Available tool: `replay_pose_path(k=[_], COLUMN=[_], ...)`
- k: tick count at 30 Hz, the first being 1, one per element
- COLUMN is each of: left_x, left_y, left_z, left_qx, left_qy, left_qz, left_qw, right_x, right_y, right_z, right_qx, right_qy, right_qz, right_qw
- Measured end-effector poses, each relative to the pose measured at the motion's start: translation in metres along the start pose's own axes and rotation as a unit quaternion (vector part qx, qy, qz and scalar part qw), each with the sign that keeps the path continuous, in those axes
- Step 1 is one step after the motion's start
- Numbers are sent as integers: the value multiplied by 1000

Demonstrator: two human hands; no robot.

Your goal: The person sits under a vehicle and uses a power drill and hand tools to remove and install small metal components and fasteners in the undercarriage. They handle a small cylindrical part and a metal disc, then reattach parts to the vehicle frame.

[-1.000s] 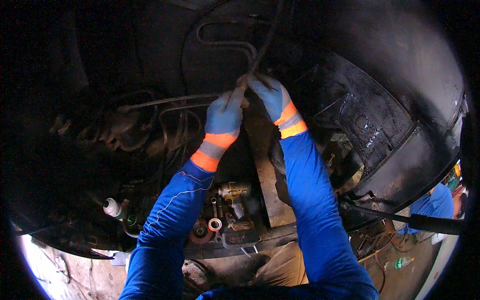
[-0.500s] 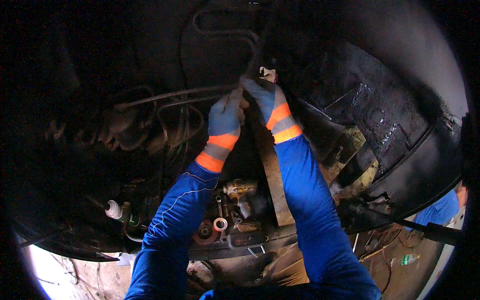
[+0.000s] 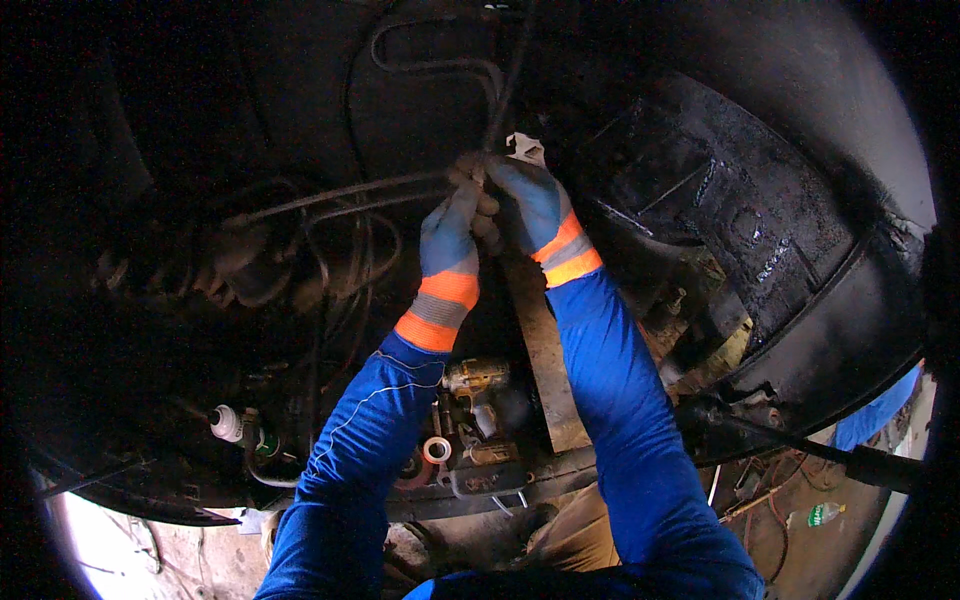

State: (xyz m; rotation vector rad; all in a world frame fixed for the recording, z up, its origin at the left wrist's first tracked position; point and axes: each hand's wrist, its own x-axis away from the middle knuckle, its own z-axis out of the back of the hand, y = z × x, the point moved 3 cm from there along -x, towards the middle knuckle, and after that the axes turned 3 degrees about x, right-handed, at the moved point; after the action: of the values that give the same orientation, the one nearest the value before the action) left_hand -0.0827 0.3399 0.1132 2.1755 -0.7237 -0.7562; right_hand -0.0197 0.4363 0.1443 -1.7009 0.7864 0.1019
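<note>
My left hand (image 3: pixel 452 228) and my right hand (image 3: pixel 532 200) wear blue-grey coated gloves with orange and grey cuffs. Their closed fingertips meet inside a dark vehicle cavity. A dark hose (image 3: pixel 497 105) comes down from above to the right fingertips. Two thin metal pipes (image 3: pixel 350 190) run in from the left and end by the left hand. Whatever is pinched between the fingers is small, shadowed and mostly covered by the gloves. Just beyond the right hand is a torn whitish scrap (image 3: pixel 526 149).
Below the forearms lie a cordless impact driver (image 3: pixel 478 378) and a ring-ended tool (image 3: pixel 437 450). A wooden plank (image 3: pixel 550 375) passes beside my right forearm. At left stands a white-topped bottle (image 3: pixel 227 423). A black rod (image 3: pixel 790 440) crosses at right, near another person's blue clothing (image 3: pixel 873 412).
Both hands stay together at the same spot, and the left fingers have shifted slightly up against the right. The view has moved a little.
</note>
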Motion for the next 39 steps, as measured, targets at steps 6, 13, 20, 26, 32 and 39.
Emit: replay_pose_path(k=[6,13,20,26,32,39], left_x=[0,3,-1,-5,-14,-16], left_y=[6,11,22,18,39,44], left_z=[-4,0,-5,-19,-33,-14], left_qx=[-116,-463,-456,101,113,-153], left_qy=[25,53,-39,-171,-332,-209], left_qz=[-25,-291,-336,108,236,107], left_qw=[993,835,823,974,906,960], right_x=[-1,-1,8,7,0,13], right_y=[-1,-7,-13,-16,-10,-37], right_z=[7,7,5,-4,14,-12], right_qx=[40,167,223,-198,-268,-53], right_qy=[5,31,-5,-115,-230,-49], right_qz=[-7,7,78,-67,-96,-51], right_qw=[999,985,972,971,931,996])
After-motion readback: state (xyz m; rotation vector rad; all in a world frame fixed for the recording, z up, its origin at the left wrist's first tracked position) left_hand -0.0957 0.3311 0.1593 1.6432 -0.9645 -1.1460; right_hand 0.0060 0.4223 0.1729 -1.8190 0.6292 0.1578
